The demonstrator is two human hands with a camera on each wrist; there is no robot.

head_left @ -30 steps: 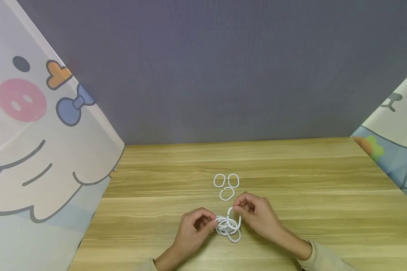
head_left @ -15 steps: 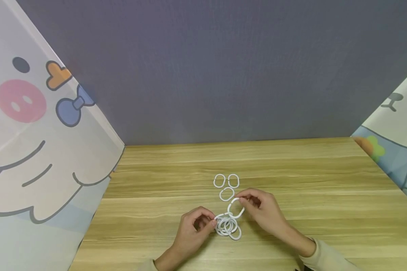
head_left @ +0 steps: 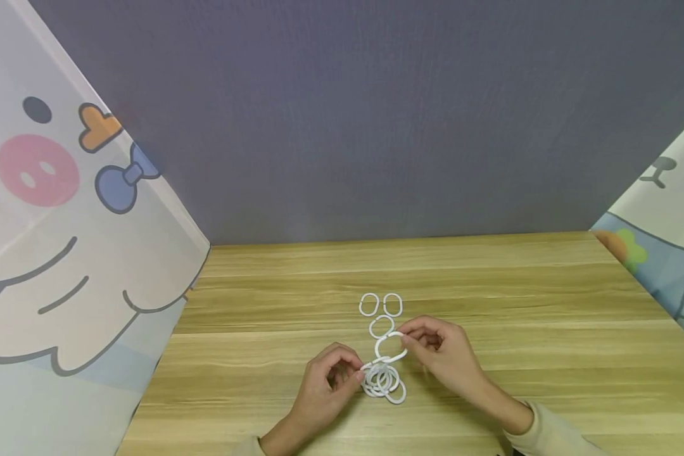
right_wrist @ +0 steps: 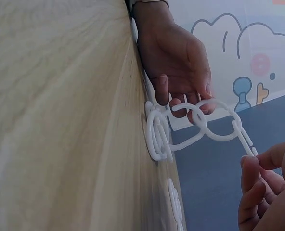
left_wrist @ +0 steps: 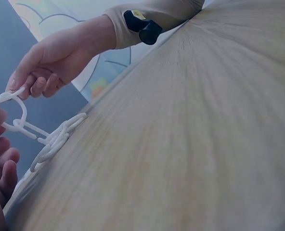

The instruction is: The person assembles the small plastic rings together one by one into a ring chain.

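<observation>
Three loose white rings [head_left: 384, 308] are lying on the wooden table [head_left: 519, 304] just beyond the hands, before a grey back wall [head_left: 376, 126]. Left hand [head_left: 326, 385] and right hand [head_left: 446, 356] are both pinching narrowly, the left at the edge of a heap of linked rings [head_left: 378, 380], the right on a raised ring [head_left: 376, 349] above it. The right wrist view is showing links hanging between the hands, flattened from overhead, while the left wrist's is revealing a dark device [left_wrist: 143, 28] on the right sleeve.
</observation>
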